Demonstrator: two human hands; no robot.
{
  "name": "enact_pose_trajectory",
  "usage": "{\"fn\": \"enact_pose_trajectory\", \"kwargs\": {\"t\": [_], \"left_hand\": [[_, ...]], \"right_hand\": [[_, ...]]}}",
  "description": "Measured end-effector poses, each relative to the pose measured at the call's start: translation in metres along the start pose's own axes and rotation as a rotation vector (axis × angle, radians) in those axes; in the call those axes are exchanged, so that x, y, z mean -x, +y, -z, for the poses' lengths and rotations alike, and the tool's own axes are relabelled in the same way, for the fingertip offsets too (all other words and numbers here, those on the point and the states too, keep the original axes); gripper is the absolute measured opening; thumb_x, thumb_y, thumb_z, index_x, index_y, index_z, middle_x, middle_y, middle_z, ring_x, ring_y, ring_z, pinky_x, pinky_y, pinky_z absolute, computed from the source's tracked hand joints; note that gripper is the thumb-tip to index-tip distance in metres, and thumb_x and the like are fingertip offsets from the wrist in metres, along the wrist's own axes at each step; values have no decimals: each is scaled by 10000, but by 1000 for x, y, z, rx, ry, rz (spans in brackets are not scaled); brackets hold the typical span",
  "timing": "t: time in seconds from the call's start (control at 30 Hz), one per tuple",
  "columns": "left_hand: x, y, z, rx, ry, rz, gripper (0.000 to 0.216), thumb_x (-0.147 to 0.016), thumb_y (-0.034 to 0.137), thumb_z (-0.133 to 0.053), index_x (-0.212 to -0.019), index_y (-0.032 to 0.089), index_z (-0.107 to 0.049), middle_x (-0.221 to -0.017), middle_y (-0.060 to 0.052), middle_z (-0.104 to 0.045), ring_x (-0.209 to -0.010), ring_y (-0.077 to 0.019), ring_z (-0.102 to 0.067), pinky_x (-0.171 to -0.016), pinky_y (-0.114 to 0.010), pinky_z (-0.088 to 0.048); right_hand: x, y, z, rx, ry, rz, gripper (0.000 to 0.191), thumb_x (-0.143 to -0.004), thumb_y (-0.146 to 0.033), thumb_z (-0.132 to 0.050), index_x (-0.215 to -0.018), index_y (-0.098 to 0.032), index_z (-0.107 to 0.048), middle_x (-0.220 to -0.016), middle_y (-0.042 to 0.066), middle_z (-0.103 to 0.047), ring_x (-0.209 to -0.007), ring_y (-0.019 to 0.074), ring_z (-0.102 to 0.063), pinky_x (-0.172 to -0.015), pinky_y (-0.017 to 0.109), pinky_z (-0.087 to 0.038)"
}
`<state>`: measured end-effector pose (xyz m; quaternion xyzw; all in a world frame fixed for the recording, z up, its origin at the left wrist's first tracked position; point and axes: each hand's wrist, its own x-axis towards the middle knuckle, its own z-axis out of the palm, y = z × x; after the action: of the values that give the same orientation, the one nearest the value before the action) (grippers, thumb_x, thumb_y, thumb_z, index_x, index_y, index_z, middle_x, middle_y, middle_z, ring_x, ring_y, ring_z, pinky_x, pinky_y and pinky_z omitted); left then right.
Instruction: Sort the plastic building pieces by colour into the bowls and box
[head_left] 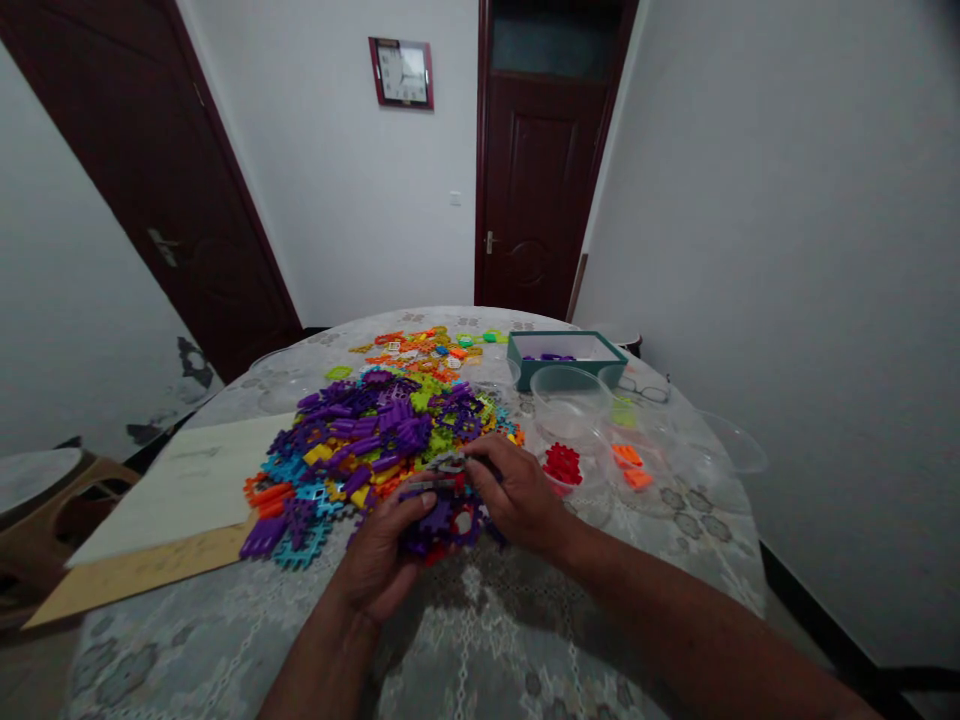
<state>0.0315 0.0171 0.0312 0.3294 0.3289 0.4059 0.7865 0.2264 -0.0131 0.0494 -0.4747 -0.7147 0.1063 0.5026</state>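
Forearms, bare, one pair: nearest my remote viewpoint, reaching in over a patterned tablecloth.

Left hand: closed on the near-left side of a purple cluster of plastic pieces, thumb laid on top; some red shows among the purple.

Right hand: narrow pinch, thumb and forefinger drawn together at the right end of a toothed grey piece; exact contact too small for me to confirm.

Principal relation: grey piece at the upper, far side of the cluster, between both hands, long axis running roughly left to right as I view it. Right fingertips lie nearer to it; left thumb sits lower and closer to me. Whether the cluster touches the cloth, I cannot tell.

Surroundings, itemised: one mixed heap of coloured pieces, just beyond the hands and leftward; red pieces, just beyond the right hand; orange pieces, farther right; clear tub; green box, purple pieces inside.
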Motion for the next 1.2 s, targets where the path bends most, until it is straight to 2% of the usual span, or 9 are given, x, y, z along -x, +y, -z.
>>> {"fn": "enact_pose_trajectory", "kwargs": {"t": [0.17,0.3,0.43,0.5,0.6,0.73,0.97,1.07,1.2], "left_hand": [[0,1,2,-8,65,8,464,-752,207,-858,-1184,167,-695,-1100,-130,-776,-845,-286,-763,-669,-405,-653],[0,1,2,-2,89,5,471,-742,207,-862,-1177,170,-687,-1084,-123,-776,-832,-281,-762,-685,-426,-658],[-1,-1,3,-9,80,4,479,-747,230,-865,-1185,173,-678,-1060,-113,-774,-805,-275,-754,-693,-457,-660],[-1,-2,4,-14,74,4,482,-748,238,-867,-1187,176,-676,-1035,-102,-772,-784,-268,-751,-681,-450,-657],[-1,-3,4,0,63,-5,473,-740,233,-871,-1169,179,-679,-1018,-94,-772,-787,-260,-754,-687,-427,-654],[1,-2,3,2,52,-22,460,-744,241,-859,-1162,171,-678,-1014,-102,-769,-774,-273,-754,-640,-429,-650],[2,-3,1,25,22,-64,421,-756,211,-825,-1144,157,-670,-1018,-103,-750,-764,-258,-732,-604,-428,-650],[2,-4,1,48,5,-66,419,-752,210,-828,-1134,158,-664,-1056,-114,-743,-795,-260,-729,-599,-418,-650],[4,-4,1,47,0,-61,436,-731,202,-840,-1125,160,-657,-1045,-119,-745,-804,-263,-727,-616,-435,-655]], "right_hand": [[-22,10,46,-30,-304,-247,169,-1000,-244,-574,-1103,-236,-708,-879,-6,-726,-719,130,-649,-663,246,-497],[-52,40,89,-20,-534,-399,140,-894,-193,-659,-996,-207,-754,-741,-15,-707,-592,114,-628,-532,202,-466],[-93,83,121,-25,-145,-610,178,-849,-165,-693,-1016,-157,-754,-720,29,-733,-543,132,-651,-511,219,-529],[-111,102,133,9,71,-615,277,-895,-168,-636,-1159,-130,-713,-839,77,-765,-636,143,-699,-586,234,-581],[-123,116,142,58,255,-599,408,-921,-152,-557,-1320,-107,-631,-1066,147,-769,-783,161,-742,-666,257,-611],[-99,100,127,70,266,-540,357,-907,-172,-543,-1228,-138,-695,-1204,145,-749,-872,183,-750,-713,287,-621],[-8,13,51,34,-224,-325,303,-996,-378,-566,-1213,-237,-725,-1071,62,-774,-897,201,-723,-793,338,-586],[14,-11,27,41,-316,-303,340,-1003,-403,-588,-1285,-240,-687,-1074,59,-770,-909,209,-713,-824,352,-559],[25,-17,8,1,-337,-324,410,-1004,-399,-592,-1380,-238,-624,-1163,68,-756,-923,213,-712,-843,360,-554]]}}
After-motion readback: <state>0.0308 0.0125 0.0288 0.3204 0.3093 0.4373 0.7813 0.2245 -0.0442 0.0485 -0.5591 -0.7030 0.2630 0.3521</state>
